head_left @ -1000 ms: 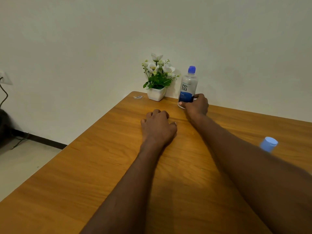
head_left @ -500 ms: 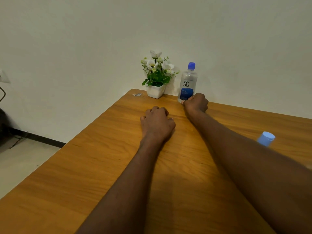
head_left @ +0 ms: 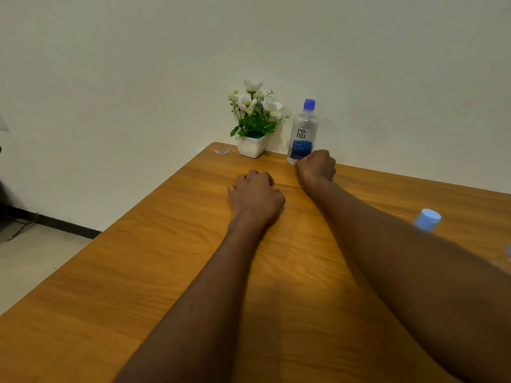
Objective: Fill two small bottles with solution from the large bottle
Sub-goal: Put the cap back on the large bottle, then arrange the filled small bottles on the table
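Observation:
The large clear bottle (head_left: pixel 303 134), with a blue cap and a blue "renu" label, stands upright at the table's far edge by the wall. My right hand (head_left: pixel 316 168) is curled into a fist just in front of and to the right of its base, covering the lower right corner; no fingers wrap the bottle. My left hand (head_left: pixel 255 199) rests on the table as a loose fist, holding nothing. A small bottle with a light blue cap (head_left: pixel 427 219) pokes out behind my right forearm, its body hidden.
A white pot of white flowers (head_left: pixel 253 120) stands left of the large bottle at the corner of the wooden table (head_left: pixel 166 258). A small scrap (head_left: pixel 222 151) lies by the pot. The table's left edge drops to the floor. A blue bit (head_left: pixel 508 251) shows at the right border.
My right hand's fingers were around the large bottle's base; they have let go and curled into a fist beside it. The left hand has stayed put.

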A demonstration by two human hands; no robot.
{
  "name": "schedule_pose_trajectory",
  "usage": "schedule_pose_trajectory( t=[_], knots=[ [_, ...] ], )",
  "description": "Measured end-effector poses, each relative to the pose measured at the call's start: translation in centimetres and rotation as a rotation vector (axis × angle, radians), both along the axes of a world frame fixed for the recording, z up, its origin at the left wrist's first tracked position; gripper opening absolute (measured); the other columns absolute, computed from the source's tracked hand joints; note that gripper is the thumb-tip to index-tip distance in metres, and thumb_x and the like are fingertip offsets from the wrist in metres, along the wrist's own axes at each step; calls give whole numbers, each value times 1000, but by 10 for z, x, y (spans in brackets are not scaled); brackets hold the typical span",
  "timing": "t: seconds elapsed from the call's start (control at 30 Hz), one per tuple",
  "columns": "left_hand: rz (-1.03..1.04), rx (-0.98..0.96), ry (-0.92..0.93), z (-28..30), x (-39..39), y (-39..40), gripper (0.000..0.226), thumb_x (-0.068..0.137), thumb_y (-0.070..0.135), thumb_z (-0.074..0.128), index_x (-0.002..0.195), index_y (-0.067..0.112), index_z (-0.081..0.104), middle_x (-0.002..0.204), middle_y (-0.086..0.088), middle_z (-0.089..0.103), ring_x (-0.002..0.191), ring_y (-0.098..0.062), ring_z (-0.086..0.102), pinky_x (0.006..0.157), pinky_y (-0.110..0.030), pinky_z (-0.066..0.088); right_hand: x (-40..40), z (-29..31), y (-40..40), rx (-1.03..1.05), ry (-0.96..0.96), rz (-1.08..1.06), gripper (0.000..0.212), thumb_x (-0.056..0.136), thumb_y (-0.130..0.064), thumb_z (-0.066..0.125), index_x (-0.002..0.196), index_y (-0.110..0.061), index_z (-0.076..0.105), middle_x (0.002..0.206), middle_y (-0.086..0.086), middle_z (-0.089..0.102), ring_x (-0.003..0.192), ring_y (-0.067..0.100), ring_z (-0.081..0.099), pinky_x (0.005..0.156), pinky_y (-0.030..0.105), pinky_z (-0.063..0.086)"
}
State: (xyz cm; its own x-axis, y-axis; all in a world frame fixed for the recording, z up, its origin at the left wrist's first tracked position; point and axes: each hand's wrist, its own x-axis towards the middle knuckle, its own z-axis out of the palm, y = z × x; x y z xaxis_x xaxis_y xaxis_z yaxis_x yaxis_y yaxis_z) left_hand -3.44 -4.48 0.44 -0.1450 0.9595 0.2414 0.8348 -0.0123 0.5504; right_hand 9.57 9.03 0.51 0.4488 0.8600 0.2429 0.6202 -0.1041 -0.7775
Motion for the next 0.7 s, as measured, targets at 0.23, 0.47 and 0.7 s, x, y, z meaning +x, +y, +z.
schedule_pose_trajectory(
  t=[0.23,0.47,0.7],
  knots=[
    [-2,14,10,-1,0,2,39,99,39,64,134,22,64,143,-2,56,136,-25,46,113,-49,33,-1,4,-1,-56,-8,-10,47,89,-35,82,127,-12,66,125,9,71,110,25,70,76,31,52],
    [27,96,-230,-4,-1,7,21,96,25,65,116,23,73,117,3,72,112,-19,64,108,-46,47,-1,5,-2,-96,-36,-21,48,89,-36,81,127,-13,63,128,10,70,113,27,69,80,33,55],
    [-27,125,-307,-5,-1,6,12,91,16,68,89,21,78,86,7,74,85,-12,69,87,-42,61,-9,8,-20,8,-83,66,42,93,-39,73,126,-14,64,116,5,70,102,23,68,72,33,51]
  ],
)
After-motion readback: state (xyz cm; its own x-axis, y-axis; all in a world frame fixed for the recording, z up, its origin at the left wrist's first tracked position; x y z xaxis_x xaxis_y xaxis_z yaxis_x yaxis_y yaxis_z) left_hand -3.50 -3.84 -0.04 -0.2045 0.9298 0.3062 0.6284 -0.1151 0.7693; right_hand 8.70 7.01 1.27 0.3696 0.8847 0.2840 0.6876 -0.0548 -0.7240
